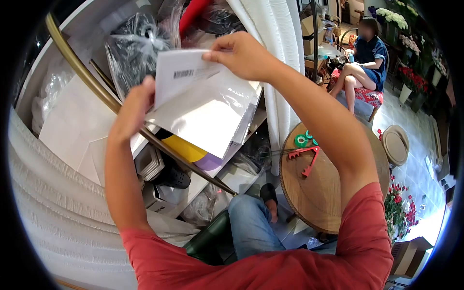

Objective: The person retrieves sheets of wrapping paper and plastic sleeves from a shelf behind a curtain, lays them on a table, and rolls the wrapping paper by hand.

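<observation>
My right hand (241,55) pinches the upper right corner of a white paper packet (193,104) between thumb and fingers. Its folded-up part carries a barcode label, and glossy clear plastic covers the lower part. My left hand (133,106) is closed at the packet's left edge, thumb up, with most of its fingers hidden. The packet is tilted above an open shelf, in front of a brass rail (111,101). Behind it lies a dark bundle in clear plastic (137,50). Yellow sheets (186,147) and a purple sheet (209,162) show below the packet.
To the right stands a round wooden table (309,198) with a red tool (309,159) and green tape rolls (300,140). White curtains (270,72) hang beside the shelf. A seated person (369,63) is farther back, near flowers (413,82). Dark clogs (174,179) sit lower in the shelf.
</observation>
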A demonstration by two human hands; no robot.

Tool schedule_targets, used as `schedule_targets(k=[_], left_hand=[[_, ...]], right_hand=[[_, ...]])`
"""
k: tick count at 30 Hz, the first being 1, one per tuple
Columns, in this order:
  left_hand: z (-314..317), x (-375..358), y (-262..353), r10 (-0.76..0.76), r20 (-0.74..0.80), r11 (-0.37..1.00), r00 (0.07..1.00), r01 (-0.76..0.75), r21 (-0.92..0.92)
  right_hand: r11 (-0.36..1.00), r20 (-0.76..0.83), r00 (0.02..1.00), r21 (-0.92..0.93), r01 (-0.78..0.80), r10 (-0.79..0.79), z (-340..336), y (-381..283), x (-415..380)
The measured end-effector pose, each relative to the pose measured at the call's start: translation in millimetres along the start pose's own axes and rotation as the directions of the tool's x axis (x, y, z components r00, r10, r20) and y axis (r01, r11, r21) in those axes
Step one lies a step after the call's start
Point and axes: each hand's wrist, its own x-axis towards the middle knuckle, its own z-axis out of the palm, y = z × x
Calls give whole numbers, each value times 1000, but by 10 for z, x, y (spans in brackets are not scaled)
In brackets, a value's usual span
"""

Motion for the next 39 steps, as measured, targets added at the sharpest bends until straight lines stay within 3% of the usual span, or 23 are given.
schedule_targets(k=[1, 2, 3, 4, 5, 6, 7, 9, 11, 13, 19, 20, 21, 23, 24, 25, 27, 29, 30, 31, 33, 35, 39], left_hand=[[122, -131, -70, 51, 0, 977, 999, -50, -210], [237, -240, -97, 194, -46, 964, 980, -181, 196], [351, -329, -131, 338, -31, 779, 941, -261, 570], [464, -381, -243, 337, -31, 779, 941, -260, 571], [576, -416, -409, 479, -80, 694, 874, -321, 644], [672, -456, -511, 614, -115, 596, 781, -363, 716], [758, -499, -521, 617, -118, 594, 778, -363, 718], [905, -550, -516, 759, -58, 381, 648, -371, 847], [972, -570, -545, 791, -27, 317, 611, -371, 873], [1045, -605, -551, 788, -33, 326, 615, -372, 869], [1110, -607, -353, 812, -39, 316, 583, -382, 868], [1116, -611, -356, 814, -45, 321, 580, -384, 866], [1127, -616, -356, 813, -38, 317, 581, -387, 866], [1163, -633, -360, 802, -57, 342, 595, -380, 859], [1167, -644, -356, 802, -48, 338, 595, -386, 858], [1154, -651, -345, 790, -29, 339, 612, -397, 853], [1141, -665, -323, 783, -7, 329, 622, -403, 854], [1144, -715, -356, 695, 101, 303, 712, -417, 857], [1137, -741, -433, 616, 134, 334, 776, -412, 848], [1109, -760, -388, 614, 134, 332, 778, -408, 850], [1063, -775, -260, 436, 241, 470, 867, -447, 761], [1023, -686, -232, 473, 155, 564, 867, -434, 703], [1012, -280, -173, 612, 165, 344, 774, -448, 826]], right_hand=[[999, -7, 999, -26, 46, -46, -2, 6, -73], [993, -6, 995, -65, 102, -103, 23, 46, -157], [993, -9, 995, -63, 99, -100, 49, 106, -250], [979, 17, 982, -70, 189, -189, 62, 163, -346], [958, 45, 960, -74, 278, -275, 48, 178, -445], [965, 130, 963, -77, 249, -238, -22, 144, -567], [964, 131, 961, -79, 255, -243, -66, 163, -667], [851, 171, 902, -298, 432, -397, -101, 287, -881], [844, 197, 920, -368, 390, -339, -76, 366, -1061], [822, 5, 934, -474, 316, -356, -24, 482, -1172], [878, -284, 907, -451, 158, -310, 97, 435, -1361], [951, -497, 867, -280, -132, -26, 220, 539, -1464], [921, -639, 721, -50, -386, 268, 345, 648, -1559], [620, -317, 537, 479, -621, 782, 713, 794, -1651], [416, -118, 437, 595, -688, 892, 795, 757, -1638], [116, 240, 466, 781, -614, 852, 745, 622, -1624], [-24, 301, 537, 886, -462, 788, 986, 829, -1571], [91, 51, 614, 976, -198, 788, 1199, 1047, -1458], [229, -73, 547, 948, -222, 834, 1011, 656, -1399], [195, -99, 538, 973, -124, 837, 983, 632, -1378], [-171, 107, 747, 985, 10, 656, 680, 312, -1440], [-119, 140, 711, 990, -79, 689, 709, 459, -1384], [-38, 207, 654, 964, -263, 727, 798, 549, -1260]])
